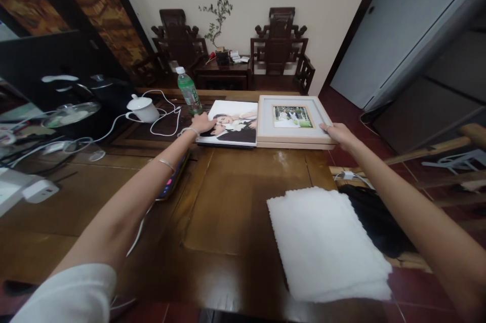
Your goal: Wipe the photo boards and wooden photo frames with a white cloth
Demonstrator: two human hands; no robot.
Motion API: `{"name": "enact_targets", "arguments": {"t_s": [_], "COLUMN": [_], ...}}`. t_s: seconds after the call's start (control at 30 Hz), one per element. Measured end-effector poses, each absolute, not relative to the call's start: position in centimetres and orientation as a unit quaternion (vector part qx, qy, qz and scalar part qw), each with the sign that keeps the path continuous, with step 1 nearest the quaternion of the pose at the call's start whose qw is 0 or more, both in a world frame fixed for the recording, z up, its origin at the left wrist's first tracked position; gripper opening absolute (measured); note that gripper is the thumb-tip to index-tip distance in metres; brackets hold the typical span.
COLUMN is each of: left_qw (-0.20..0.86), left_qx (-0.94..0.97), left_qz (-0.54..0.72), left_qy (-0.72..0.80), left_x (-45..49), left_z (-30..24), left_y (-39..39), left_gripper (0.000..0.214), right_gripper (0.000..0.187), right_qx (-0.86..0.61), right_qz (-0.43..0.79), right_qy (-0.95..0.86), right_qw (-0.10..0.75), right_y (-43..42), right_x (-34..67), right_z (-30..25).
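Two flat picture pieces lie side by side at the table's far edge. My left hand (202, 124) is closed on the left edge of a photo panel (237, 128) showing a couple, with a dark layer beneath it. At the other end, my right hand (339, 135) grips the right side of a pale wood picture frame (266, 120), thumb on top; its other fingers are mostly hidden. The frame seems stacked on another one, and a small outdoor photo (291, 117) sits within its white mat. Panel and frame appear to touch.
A green-labelled bottle (189, 91) stands behind my left hand. Left of it are a lidded white cup (143, 109), cables and a pot (72, 115). A phone (172, 181) lies under my left forearm; folded white cloths (326, 242) lie at the near right.
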State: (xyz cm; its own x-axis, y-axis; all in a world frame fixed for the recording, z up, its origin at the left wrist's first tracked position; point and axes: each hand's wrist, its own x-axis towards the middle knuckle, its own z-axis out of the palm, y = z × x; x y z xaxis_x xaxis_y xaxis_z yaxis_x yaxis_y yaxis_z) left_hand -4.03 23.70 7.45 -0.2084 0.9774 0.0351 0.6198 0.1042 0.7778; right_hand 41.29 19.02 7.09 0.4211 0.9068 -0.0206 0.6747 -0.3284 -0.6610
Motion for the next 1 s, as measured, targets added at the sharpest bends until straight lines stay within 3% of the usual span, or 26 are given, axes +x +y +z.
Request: {"name": "enact_targets", "arguments": {"t_s": [0.1,0.17,0.27,0.33,0.67,0.73,0.8,0.9,1.0], "left_qw": [0.096,0.105,0.139,0.113,0.068,0.118,0.270,0.423,0.549], "left_qx": [0.681,0.746,0.757,0.749,0.760,0.737,0.691,0.644,0.503], "left_qz": [0.333,0.281,0.177,0.123,0.203,0.297,0.399,0.416,0.453], "left_qy": [0.645,0.594,0.614,0.642,0.613,0.595,0.539,0.483,0.490], "left_x": [-0.5,3.1,8.3,10.7,11.7,10.9,9.8,8.1,6.1], "left_z": [8.8,9.6,10.2,10.1,13.4,15.1,16.6,17.8,17.3], "left_y": [23.1,22.5,21.9,21.8,19.1,17.3,15.1,10.5,4.9], "left_gripper": [0.040,0.033,0.053,0.052,0.037,0.034,0.032,0.036,0.047], "right_gripper": [0.038,0.042,0.043,0.041,0.039,0.039,0.035,0.025,0.027], "right_qx": [-0.807,-0.814,-0.820,-0.820,-0.804,-0.796,-0.777,-0.735,-0.658], "right_qz": [0.169,0.152,0.135,0.125,0.089,0.084,0.098,0.160,0.226], "right_qy": [-0.502,-0.504,-0.507,-0.510,-0.511,-0.509,-0.502,-0.494,-0.556], "right_qw": [0.261,0.245,0.229,0.229,0.289,0.318,0.366,0.437,0.454], "right_y": [19.2,19.3,19.5,19.4,15.2,13.0,10.4,5.8,0.1], "right_x": [40.9,40.7,40.3,40.1,39.6,39.5,39.0,37.7,36.4], "right_z": [7.8,8.2,8.5,8.6,11.7,12.7,13.7,15.0,15.2]}}
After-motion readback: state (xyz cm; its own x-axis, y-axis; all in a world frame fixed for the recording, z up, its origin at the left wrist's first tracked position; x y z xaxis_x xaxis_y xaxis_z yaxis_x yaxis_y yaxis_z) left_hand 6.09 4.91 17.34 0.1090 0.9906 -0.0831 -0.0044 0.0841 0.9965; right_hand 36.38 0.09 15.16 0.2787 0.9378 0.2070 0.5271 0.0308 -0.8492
